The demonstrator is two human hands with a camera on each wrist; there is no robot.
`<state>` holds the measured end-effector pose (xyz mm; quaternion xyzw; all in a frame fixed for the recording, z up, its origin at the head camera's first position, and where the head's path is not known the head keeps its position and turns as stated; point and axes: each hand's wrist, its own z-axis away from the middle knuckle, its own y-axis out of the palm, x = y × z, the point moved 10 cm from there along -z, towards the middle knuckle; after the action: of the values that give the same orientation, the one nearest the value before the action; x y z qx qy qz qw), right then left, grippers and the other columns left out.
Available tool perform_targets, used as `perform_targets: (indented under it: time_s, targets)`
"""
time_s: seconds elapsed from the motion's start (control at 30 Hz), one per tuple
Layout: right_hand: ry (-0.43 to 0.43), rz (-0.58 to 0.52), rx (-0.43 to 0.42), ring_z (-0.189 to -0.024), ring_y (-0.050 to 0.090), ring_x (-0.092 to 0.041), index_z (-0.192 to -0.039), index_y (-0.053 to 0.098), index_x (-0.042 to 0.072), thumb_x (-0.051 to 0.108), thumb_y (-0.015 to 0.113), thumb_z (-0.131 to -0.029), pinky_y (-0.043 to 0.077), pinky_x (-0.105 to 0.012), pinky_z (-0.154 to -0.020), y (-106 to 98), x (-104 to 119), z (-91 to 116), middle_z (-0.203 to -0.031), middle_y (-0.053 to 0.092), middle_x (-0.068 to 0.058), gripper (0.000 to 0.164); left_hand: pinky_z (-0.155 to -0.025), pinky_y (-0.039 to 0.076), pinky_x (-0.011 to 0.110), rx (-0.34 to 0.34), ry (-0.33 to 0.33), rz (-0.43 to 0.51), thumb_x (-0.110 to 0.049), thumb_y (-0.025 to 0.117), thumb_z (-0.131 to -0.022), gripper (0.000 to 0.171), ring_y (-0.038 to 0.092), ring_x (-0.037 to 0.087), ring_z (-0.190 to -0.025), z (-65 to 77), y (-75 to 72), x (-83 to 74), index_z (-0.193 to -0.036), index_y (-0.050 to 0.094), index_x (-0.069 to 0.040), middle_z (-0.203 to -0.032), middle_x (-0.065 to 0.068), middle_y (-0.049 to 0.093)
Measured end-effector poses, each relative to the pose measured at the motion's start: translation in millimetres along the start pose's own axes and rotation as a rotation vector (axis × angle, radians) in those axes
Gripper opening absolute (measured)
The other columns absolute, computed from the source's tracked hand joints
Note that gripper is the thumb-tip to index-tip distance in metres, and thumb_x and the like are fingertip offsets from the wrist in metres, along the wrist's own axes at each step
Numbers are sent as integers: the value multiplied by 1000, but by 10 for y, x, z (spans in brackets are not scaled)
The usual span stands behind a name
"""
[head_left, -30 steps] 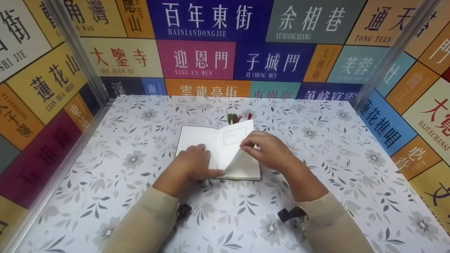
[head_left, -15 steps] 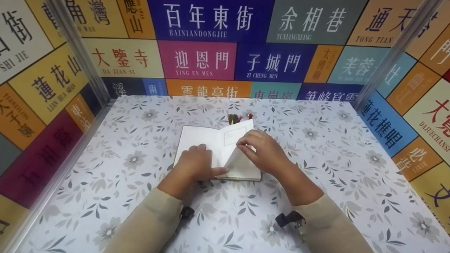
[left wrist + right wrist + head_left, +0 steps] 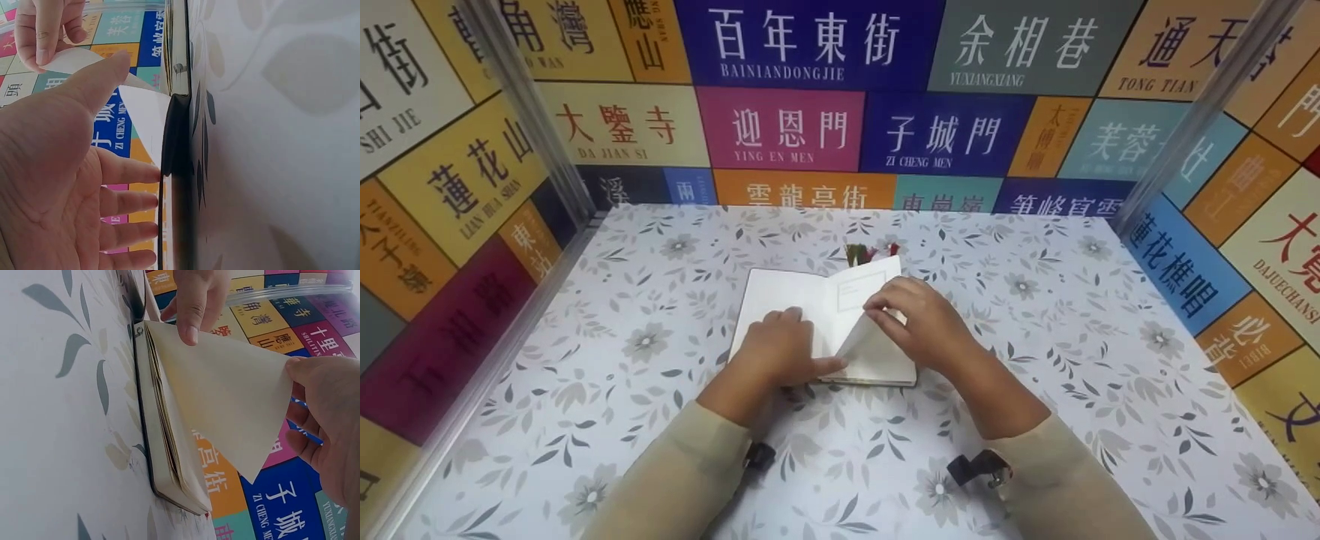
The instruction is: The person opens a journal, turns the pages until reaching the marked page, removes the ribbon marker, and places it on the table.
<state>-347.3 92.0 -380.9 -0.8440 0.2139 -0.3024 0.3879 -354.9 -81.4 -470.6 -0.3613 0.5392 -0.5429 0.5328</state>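
Observation:
A small dark-covered notebook [image 3: 769, 289] lies open on the table, its left page blank. My left hand [image 3: 776, 346] rests on that left page with fingers spread straight, as the left wrist view also shows. Its thumb stretches over the lower middle of the book. Between thumb and index finger, my right hand [image 3: 928, 324] pinches the outer edge of one page [image 3: 230, 385]. This lifted page curves up from the spine and bears a printed rectangular frame. Under it lies the thick block of remaining pages [image 3: 163, 427].
Green, pink and red tassels [image 3: 856, 253] stick out past the notebook's top edge. A floral white cloth [image 3: 660, 420] covers the table. Colourful panels with lettering [image 3: 780, 127] rise behind it and at both sides. A dark wrist device [image 3: 979, 469] sits at the right sleeve.
Over the last second, both hands have shifted slightly, the left a little right and the right a little left, with the page still pinched. In the last half second hardly anything has moved.

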Motion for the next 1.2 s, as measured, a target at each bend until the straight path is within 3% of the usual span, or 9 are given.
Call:
perform_targets:
  time_s: [0.37, 0.5, 0.7, 0.87, 1.0, 1.2]
  targets:
    - [83, -27, 79, -117, 69, -22, -127, 78, 23, 32, 73, -103, 59, -44, -104, 27, -147, 21, -123, 74, 0, 26, -105, 55, 57, -5, -2, -49, -85, 60, -88, 88, 63, 40, -121, 5, -16, -8, -124, 73, -6, -135, 16, 65]
    - [100, -32, 85, -120, 69, -23, -129, 77, 23, 33, 77, -100, 59, -45, -106, 31, -198, 15, -127, 72, -1, 30, -106, 55, 57, -16, -13, -36, -84, 61, -88, 89, 63, 39, -121, 4, -30, 8, -131, 70, -7, -136, 15, 66]
    - [148, -46, 103, -112, 69, -22, -125, 77, 23, 32, 82, -95, 60, -42, -97, 38, -261, 28, -118, 69, 0, 31, -111, 52, 60, -67, -23, 23, -81, 68, -86, 106, 60, 42, -133, -11, -66, 38, -160, 47, -8, -149, 17, 61]
    - [201, -46, 162, -109, 69, -28, -120, 77, 21, 34, 85, -93, 59, -43, -93, 101, -331, 50, -112, 68, -1, 31, -108, 55, 62, -139, -18, 75, -78, 77, -81, 123, 61, 44, -134, -35, -113, 54, -171, 25, -12, -154, 19, 56]
    - [244, -26, 236, -114, 69, -28, -120, 77, 19, 35, 86, -91, 58, -44, -99, 185, -418, 80, -116, 70, 0, 34, -106, 56, 62, -188, -13, 118, -73, 84, -77, 132, 59, 45, -136, -38, -151, 58, -174, 12, -18, -161, 17, 48]
    - [267, -25, 387, -133, 62, -27, -125, 76, 19, 38, 86, -89, 51, -49, -117, 357, -500, 143, -135, 69, -1, 42, -106, 55, 64, -241, -15, 156, -66, 90, -75, 140, 49, 44, -148, -11, -220, 55, -174, 0, -26, -177, 14, 26]
